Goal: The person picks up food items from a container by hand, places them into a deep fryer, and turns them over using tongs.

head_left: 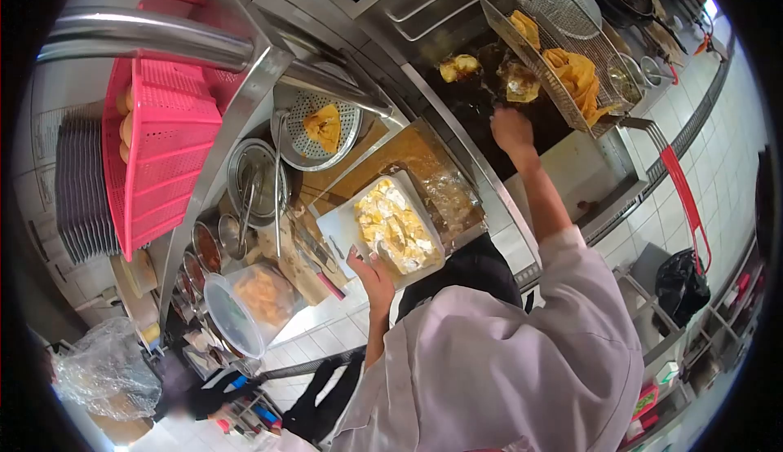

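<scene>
My left hand (373, 279) grips the near left corner of a pale rectangular container (432, 263), which holds yellow and white folded pieces (395, 228). Over the edge of the dark oil fryer (469, 114), my right hand (513, 130) has its fingers curled together; whatever is between them is hidden. Just beyond its fingertips a pale yellow piece (520, 85) lies in the oil, with another piece (459, 68) farther left. A wire basket (608, 73) with golden fried wrappers (577, 81) rests across the fryer's right side.
Left of the container are a wooden board (371, 158), a perforated bowl (351, 122) with one fried piece, a metal pot (249, 154) with utensils, and a plastic tub (245, 305). A pink basket (167, 158) stands on the upper left shelf. The fry basket's red handle (681, 187) sticks out right.
</scene>
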A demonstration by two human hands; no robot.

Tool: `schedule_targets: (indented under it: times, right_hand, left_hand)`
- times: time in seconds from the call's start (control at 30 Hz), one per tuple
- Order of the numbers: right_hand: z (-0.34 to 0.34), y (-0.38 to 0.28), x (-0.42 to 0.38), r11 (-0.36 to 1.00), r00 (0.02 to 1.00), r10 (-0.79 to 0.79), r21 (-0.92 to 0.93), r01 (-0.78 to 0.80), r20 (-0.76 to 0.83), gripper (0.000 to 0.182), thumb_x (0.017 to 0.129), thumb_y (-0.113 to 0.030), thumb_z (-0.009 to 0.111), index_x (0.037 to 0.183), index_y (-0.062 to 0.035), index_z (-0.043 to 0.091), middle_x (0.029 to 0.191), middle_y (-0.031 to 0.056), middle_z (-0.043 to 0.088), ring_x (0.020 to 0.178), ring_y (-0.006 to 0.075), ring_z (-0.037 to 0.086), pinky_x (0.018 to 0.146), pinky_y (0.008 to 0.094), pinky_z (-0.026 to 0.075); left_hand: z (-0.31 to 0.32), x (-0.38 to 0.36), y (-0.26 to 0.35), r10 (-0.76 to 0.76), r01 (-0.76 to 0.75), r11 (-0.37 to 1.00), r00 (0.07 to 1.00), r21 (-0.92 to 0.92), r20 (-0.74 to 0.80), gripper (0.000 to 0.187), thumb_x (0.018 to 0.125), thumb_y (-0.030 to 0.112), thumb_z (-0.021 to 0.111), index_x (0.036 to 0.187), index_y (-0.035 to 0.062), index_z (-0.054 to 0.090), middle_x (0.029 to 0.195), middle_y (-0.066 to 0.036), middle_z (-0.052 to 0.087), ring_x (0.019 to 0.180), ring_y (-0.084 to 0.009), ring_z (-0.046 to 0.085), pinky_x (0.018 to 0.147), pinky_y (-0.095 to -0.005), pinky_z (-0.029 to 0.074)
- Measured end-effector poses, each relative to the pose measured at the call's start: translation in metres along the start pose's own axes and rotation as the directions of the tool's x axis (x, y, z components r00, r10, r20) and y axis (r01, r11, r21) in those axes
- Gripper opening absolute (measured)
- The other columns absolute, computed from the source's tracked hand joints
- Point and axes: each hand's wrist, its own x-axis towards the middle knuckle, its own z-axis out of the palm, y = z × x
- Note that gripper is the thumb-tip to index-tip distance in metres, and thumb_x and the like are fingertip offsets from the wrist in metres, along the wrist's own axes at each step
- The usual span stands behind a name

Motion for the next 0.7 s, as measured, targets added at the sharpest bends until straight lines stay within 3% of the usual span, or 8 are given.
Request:
schedule_targets:
  times: [0.1, 0.2, 0.3, 0.4, 0.5, 0.63, 0.7]
  right_hand:
    - [-0.035, 0.002, -0.047, 0.993, 0.994, -0.034, 0.111, 0.046, -0.107, 0.026, 0.100, -0.019, 0.062, 0.122, -0.0052, 0.065, 0.100, 0.0218, 0.074, 0.093, 0.0416, 0.073, 0.078, 0.0538, 0.060]
    - [-0.039, 0.000, -0.027, 0.989, 0.963, -0.103, 0.081, 0.127, -0.249, 0.027, 0.099, -0.022, 0.066, 0.121, -0.0065, 0.065, 0.099, 0.0202, 0.074, 0.092, 0.0407, 0.073, 0.077, 0.0533, 0.059]
    - [-0.053, -0.019, 0.010, 0.991, 0.977, -0.129, 0.017, 0.133, -0.168, 0.029, 0.099, -0.026, 0.068, 0.121, -0.0075, 0.065, 0.098, 0.0180, 0.074, 0.090, 0.0395, 0.073, 0.077, 0.0516, 0.059]
    - [-0.030, -0.024, 0.049, 0.974, 0.939, -0.222, -0.105, 0.200, -0.264, 0.029, 0.099, -0.027, 0.069, 0.120, -0.0079, 0.067, 0.092, 0.0167, 0.074, 0.087, 0.0383, 0.075, 0.075, 0.0502, 0.060]
    - [-0.029, -0.035, 0.070, 0.959, 0.942, -0.234, -0.215, 0.183, -0.241, 0.013, 0.095, -0.014, 0.065, 0.103, -0.0079, 0.073, 0.090, 0.0142, 0.077, 0.087, 0.0345, 0.078, 0.070, 0.0467, 0.063]
    - [-0.028, -0.039, 0.093, 0.951, 0.934, -0.273, -0.211, 0.226, -0.232, 0.013, 0.094, -0.009, 0.063, 0.095, -0.0061, 0.076, 0.091, 0.0156, 0.077, 0.088, 0.0353, 0.078, 0.074, 0.0465, 0.063]
    - [-0.027, -0.038, 0.099, 0.945, 0.915, -0.304, -0.201, 0.256, -0.265, 0.014, 0.094, -0.008, 0.063, 0.093, -0.0055, 0.077, 0.091, 0.0165, 0.077, 0.088, 0.0355, 0.078, 0.075, 0.0466, 0.063]
  left_hand:
    - [0.003, 0.000, -0.002, -0.016, 0.016, 1.000, 0.999, 0.019, -0.034, 0.048, 0.112, 0.012, 0.041, 0.151, -0.0100, 0.024, 0.145, -0.027, 0.040, 0.134, -0.0320, 0.042, 0.118, -0.0427, 0.031]
    - [0.005, 0.000, -0.007, -0.015, 0.016, 1.000, 0.999, 0.021, -0.045, 0.046, 0.112, 0.012, 0.041, 0.150, -0.0095, 0.025, 0.145, -0.026, 0.040, 0.134, -0.0315, 0.042, 0.118, -0.0427, 0.031]
    - [0.004, 0.000, -0.007, 0.008, -0.005, 0.999, 0.999, 0.046, -0.045, 0.046, 0.112, 0.013, 0.041, 0.150, -0.0092, 0.026, 0.144, -0.026, 0.040, 0.134, -0.0311, 0.042, 0.118, -0.0427, 0.030]
    - [0.005, 0.001, -0.008, 0.008, -0.005, 0.999, 0.999, 0.053, -0.043, 0.047, 0.112, 0.014, 0.041, 0.150, -0.0092, 0.026, 0.144, -0.026, 0.041, 0.134, -0.0309, 0.042, 0.118, -0.0426, 0.030]
    - [0.003, 0.000, -0.009, 0.004, -0.002, 0.998, 0.999, 0.057, -0.041, 0.048, 0.112, 0.016, 0.041, 0.150, -0.0092, 0.027, 0.143, -0.025, 0.041, 0.134, -0.0312, 0.042, 0.118, -0.0427, 0.031]
    - [0.003, 0.000, -0.014, 0.011, -0.004, 0.991, 0.999, 0.134, -0.053, 0.047, 0.113, 0.018, 0.041, 0.149, -0.0092, 0.027, 0.142, -0.025, 0.041, 0.134, -0.0323, 0.042, 0.118, -0.0431, 0.031]
    - [0.005, -0.001, -0.013, 0.003, 0.002, 0.998, 0.997, 0.062, -0.081, 0.047, 0.110, 0.014, 0.044, 0.148, -0.0108, 0.031, 0.141, -0.027, 0.040, 0.133, -0.0371, 0.042, 0.117, -0.0460, 0.031]
